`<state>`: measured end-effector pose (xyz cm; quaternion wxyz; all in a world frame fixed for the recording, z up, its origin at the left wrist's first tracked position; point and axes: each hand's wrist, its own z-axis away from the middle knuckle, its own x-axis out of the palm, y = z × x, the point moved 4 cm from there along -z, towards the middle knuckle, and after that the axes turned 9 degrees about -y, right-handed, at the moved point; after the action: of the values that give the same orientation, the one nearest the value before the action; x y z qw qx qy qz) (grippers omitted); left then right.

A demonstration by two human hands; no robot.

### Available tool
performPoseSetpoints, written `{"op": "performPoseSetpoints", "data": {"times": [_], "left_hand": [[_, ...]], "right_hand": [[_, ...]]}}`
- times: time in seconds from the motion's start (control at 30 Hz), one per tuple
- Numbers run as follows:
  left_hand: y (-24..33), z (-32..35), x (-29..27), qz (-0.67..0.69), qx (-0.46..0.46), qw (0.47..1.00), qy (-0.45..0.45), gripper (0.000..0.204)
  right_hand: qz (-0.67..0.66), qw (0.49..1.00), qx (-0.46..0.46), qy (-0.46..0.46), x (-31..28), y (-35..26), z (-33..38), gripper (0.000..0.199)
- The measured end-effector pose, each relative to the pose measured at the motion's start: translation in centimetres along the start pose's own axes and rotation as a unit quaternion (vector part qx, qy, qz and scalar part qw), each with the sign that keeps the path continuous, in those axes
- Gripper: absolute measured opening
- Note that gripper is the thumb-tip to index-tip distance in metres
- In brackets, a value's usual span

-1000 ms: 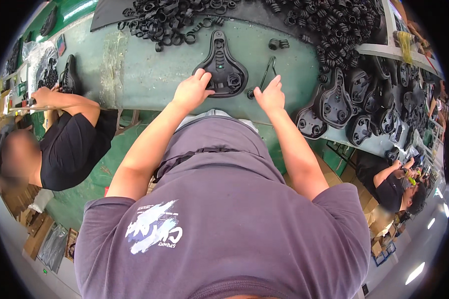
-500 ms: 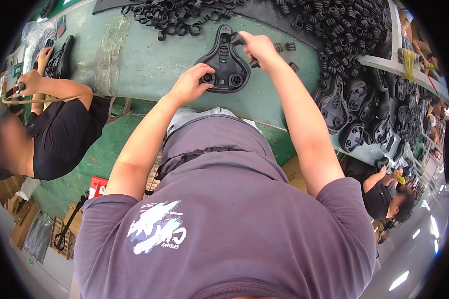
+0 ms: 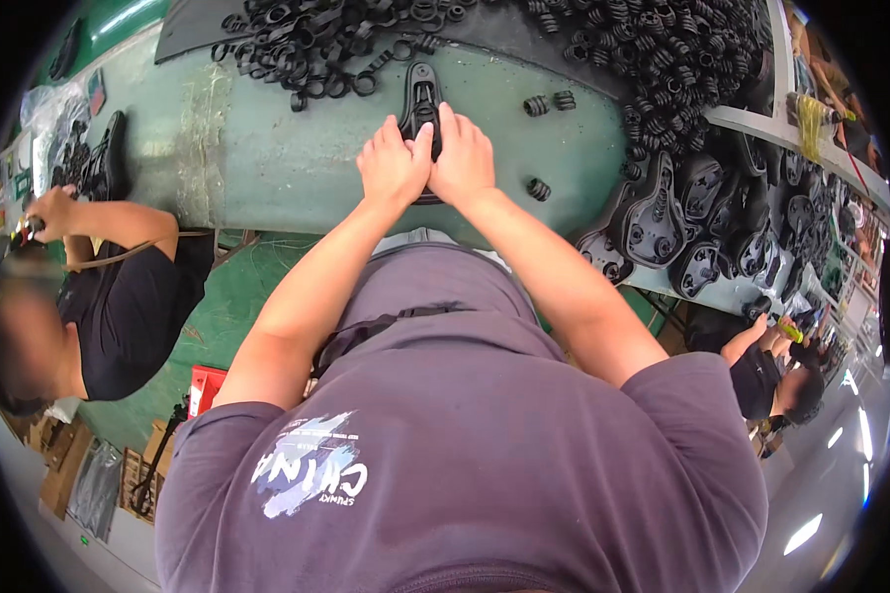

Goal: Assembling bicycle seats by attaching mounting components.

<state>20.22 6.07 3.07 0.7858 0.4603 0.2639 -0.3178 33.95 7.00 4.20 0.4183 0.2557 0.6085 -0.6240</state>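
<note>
A black bicycle saddle (image 3: 422, 81) lies underside up on the green workbench, its narrow nose pointing away from me. My left hand (image 3: 392, 166) and my right hand (image 3: 462, 156) are closed over its middle and wide end. The thumbs meet over the centre, and the fingers point toward the nose. Most of the wide end is hidden beneath my hands, as is anything small under the thumbs. Right of the saddle lie two ribbed black spring-like pieces (image 3: 535, 106), with another ribbed piece (image 3: 538, 189) nearer me.
Black rings (image 3: 311, 44) are heaped at the far edge of the workbench (image 3: 277, 168). A large pile of ribbed pieces (image 3: 677, 64) fills the far right, with stacked saddles (image 3: 653, 222) below it. A grey metal bar (image 3: 801, 148) borders that side. Co-workers sit left (image 3: 119, 306) and right (image 3: 761, 381).
My right hand has left the dark object it held near the saddle's nose and come down beside my left. The left hand has shifted inward from the wide end's left side.
</note>
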Motion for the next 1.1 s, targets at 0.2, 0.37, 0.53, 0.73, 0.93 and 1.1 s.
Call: {"op": "performPoseSetpoints", "data": {"times": [0.2, 0.37, 0.53, 0.73, 0.93, 1.1], "left_hand": [[1.3, -1.5, -0.2, -0.058, 0.143, 0.979, 0.136, 0.044], [-3.5, -5.0, -0.7, 0.117, -0.010, 0.988, -0.103, 0.068], [-4.0, -0.7, -0.5, 0.220, -0.066, 0.946, -0.229, 0.049], [-10.6, 4.5, -1.0, 0.316, -0.070, 0.930, -0.175, 0.055], [-21.3, 5.2, -8.5, 0.416, -0.214, 0.881, -0.068, 0.042], [-29.3, 2.7, -11.7, 0.609, -0.152, 0.775, 0.078, 0.057]], "right_hand": [[0.011, 0.999, 0.024, 0.041, -1.6, 0.4, -2.2, 0.069], [0.001, 0.999, 0.029, 0.029, -4.1, 4.3, 3.5, 0.071], [0.016, 0.943, 0.175, -0.283, -1.8, 11.7, 16.8, 0.066], [-0.055, 0.980, 0.185, -0.050, -4.8, 16.2, 9.7, 0.046], [0.201, 0.935, 0.226, 0.185, -24.4, 23.6, 8.0, 0.054], [0.094, 0.909, 0.401, -0.066, -24.9, 38.5, 18.0, 0.059]]}}
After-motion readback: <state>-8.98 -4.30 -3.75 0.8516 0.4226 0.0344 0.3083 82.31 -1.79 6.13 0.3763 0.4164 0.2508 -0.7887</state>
